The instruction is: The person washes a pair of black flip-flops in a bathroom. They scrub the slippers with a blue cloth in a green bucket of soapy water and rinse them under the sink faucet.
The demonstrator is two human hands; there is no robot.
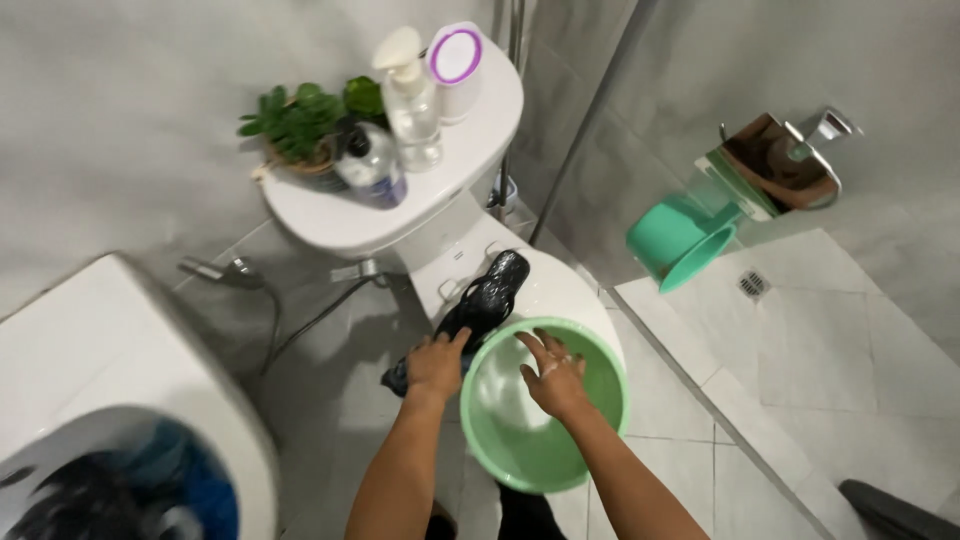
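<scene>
A closed white toilet lid (560,285) carries a green basin (520,440) and black slipper (485,300).

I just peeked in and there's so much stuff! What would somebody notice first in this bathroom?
First the light green basin on the closed toilet lid, with the right hand reaching into it. Just left of the basin, the left hand rests on a black wet-looking cloth lying across the lid. A leafy plant and bottles stand on the tank behind.
</scene>
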